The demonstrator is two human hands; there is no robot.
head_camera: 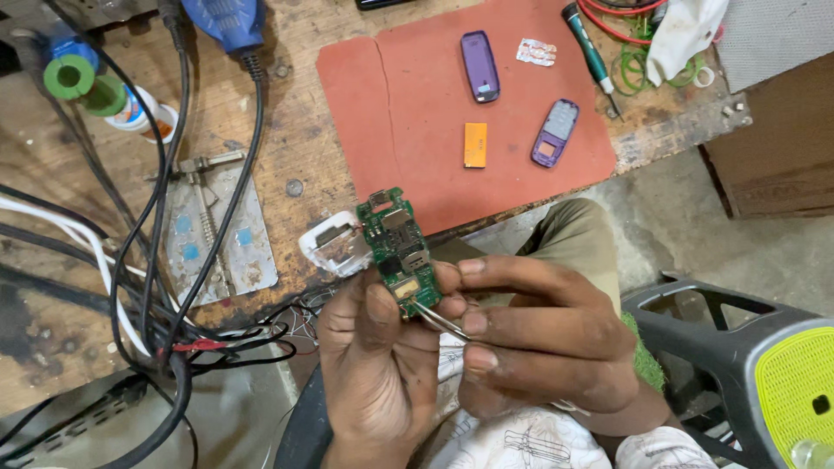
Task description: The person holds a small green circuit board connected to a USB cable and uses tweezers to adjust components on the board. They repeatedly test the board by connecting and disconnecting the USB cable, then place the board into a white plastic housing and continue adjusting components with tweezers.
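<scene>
Tweezers (439,319) vanish into the right hand (530,339), only the tips showing at frame centre. The left hand (378,365) covers the lower end of the green circuit board (398,247). A blue tool (228,22) at upper left, a dark object (382,3) at top centre and a lime-green stool (795,391) at lower right are cut by the edges. Board components are too small to identify.
</scene>
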